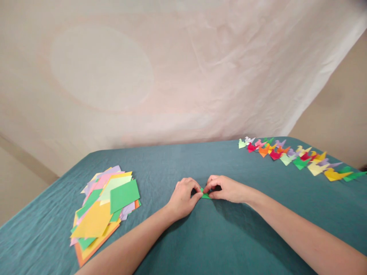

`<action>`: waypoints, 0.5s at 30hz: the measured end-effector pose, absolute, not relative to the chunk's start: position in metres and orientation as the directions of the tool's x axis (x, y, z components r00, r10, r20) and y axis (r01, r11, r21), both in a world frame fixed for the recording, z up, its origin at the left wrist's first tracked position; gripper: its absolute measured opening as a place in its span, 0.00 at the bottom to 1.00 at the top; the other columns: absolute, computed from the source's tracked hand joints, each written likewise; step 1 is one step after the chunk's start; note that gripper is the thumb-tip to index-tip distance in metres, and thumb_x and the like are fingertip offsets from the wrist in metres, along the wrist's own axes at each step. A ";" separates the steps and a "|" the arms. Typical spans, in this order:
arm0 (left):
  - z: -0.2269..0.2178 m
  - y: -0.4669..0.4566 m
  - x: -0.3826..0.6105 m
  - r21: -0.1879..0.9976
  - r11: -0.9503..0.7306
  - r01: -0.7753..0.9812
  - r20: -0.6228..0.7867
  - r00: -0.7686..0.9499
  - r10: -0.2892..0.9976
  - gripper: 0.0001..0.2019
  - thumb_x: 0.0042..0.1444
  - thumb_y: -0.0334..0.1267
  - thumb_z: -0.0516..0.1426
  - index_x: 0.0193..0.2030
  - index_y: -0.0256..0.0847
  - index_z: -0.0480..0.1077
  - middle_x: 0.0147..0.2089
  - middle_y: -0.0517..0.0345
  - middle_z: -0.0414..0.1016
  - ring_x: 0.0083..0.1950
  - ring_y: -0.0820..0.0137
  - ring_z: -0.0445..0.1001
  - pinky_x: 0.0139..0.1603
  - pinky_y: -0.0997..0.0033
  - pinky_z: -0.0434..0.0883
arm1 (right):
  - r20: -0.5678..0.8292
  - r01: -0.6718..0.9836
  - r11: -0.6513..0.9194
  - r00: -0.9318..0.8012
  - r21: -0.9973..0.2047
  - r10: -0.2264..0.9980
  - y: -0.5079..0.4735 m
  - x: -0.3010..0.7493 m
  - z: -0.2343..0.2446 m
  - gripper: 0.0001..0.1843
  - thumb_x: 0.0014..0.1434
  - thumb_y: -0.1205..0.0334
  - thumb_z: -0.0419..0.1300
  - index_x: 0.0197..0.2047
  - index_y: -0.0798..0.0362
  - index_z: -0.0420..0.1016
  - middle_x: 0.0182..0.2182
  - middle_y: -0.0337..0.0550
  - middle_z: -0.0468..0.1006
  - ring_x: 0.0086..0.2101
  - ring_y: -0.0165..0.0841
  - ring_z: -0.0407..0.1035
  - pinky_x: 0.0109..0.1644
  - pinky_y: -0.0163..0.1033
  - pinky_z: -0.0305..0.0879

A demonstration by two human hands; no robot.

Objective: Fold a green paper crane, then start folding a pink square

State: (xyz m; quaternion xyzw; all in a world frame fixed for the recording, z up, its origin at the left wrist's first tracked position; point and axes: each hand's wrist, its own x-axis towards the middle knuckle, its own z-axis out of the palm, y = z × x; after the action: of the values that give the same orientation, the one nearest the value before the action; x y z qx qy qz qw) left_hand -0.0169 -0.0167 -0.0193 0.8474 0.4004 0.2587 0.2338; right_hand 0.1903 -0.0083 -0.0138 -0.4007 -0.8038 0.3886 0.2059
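A small folded piece of green paper lies at the middle of the table, between my two hands. My left hand pinches its left side, thumb and forefinger closed at the edge. From the other side, my right hand holds the paper with its fingertips bent together. Only a little green triangle shows between the fingers; the rest of the paper is hidden by them.
A loose pile of coloured paper squares spreads over the left of the table. Along the far right edge stand rows of folded paper birds in many colours. Dark green cloth covers the table, and a pale sheet hangs behind it.
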 end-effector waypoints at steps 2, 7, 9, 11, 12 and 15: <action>-0.020 -0.017 -0.017 0.594 -0.571 0.567 0.249 0.545 0.801 0.01 0.53 0.34 0.56 0.31 0.41 0.68 0.38 0.56 0.72 0.43 0.65 0.67 0.46 0.64 0.62 | 0.018 0.483 0.380 -0.599 -0.789 0.800 -0.009 0.191 -0.013 0.09 0.50 0.65 0.61 0.37 0.51 0.79 0.33 0.40 0.71 0.33 0.31 0.67 0.38 0.34 0.62; -0.020 -0.017 -0.016 0.578 -0.571 0.583 0.254 0.537 0.804 0.02 0.53 0.34 0.56 0.31 0.40 0.68 0.37 0.56 0.71 0.42 0.65 0.68 0.46 0.65 0.62 | 0.037 0.485 0.395 -0.595 -0.780 0.803 -0.010 0.190 -0.013 0.09 0.51 0.65 0.60 0.37 0.51 0.78 0.33 0.40 0.70 0.34 0.31 0.67 0.39 0.34 0.62; -0.020 -0.017 -0.016 0.574 -0.572 0.586 0.253 0.537 0.805 0.02 0.53 0.34 0.56 0.31 0.40 0.68 0.37 0.56 0.71 0.42 0.66 0.68 0.46 0.65 0.62 | 0.037 0.490 0.397 -0.593 -0.776 0.804 -0.011 0.190 -0.013 0.09 0.51 0.65 0.60 0.37 0.51 0.78 0.33 0.40 0.70 0.33 0.31 0.67 0.39 0.34 0.62; -0.021 -0.018 -0.015 0.570 -0.569 0.592 0.255 0.531 0.808 0.02 0.53 0.33 0.56 0.31 0.40 0.68 0.37 0.56 0.71 0.42 0.66 0.68 0.45 0.65 0.62 | 0.031 0.497 0.395 -0.592 -0.773 0.806 -0.010 0.190 -0.013 0.09 0.51 0.65 0.60 0.37 0.51 0.78 0.33 0.40 0.71 0.33 0.31 0.67 0.38 0.34 0.62; -0.021 -0.018 -0.015 0.568 -0.568 0.596 0.258 0.526 0.810 0.02 0.53 0.33 0.56 0.31 0.40 0.68 0.37 0.56 0.71 0.41 0.66 0.68 0.45 0.65 0.62 | 0.030 0.500 0.394 -0.590 -0.771 0.807 -0.010 0.190 -0.013 0.09 0.51 0.65 0.60 0.37 0.51 0.78 0.33 0.40 0.71 0.33 0.31 0.67 0.38 0.34 0.62; -0.023 -0.017 -0.015 0.558 -0.568 0.605 0.261 0.522 0.812 0.02 0.53 0.33 0.55 0.31 0.40 0.68 0.37 0.56 0.71 0.41 0.66 0.68 0.45 0.66 0.63 | 0.026 0.505 0.395 -0.591 -0.768 0.806 -0.010 0.190 -0.014 0.10 0.51 0.65 0.60 0.38 0.51 0.78 0.33 0.40 0.71 0.34 0.31 0.67 0.39 0.34 0.62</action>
State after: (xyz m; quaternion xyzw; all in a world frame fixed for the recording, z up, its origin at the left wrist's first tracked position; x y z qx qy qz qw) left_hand -0.0148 -0.0173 -0.0228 0.8484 0.4176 0.2538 0.2036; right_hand 0.1902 -0.0098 -0.0145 -0.4043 -0.8104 0.3729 0.2020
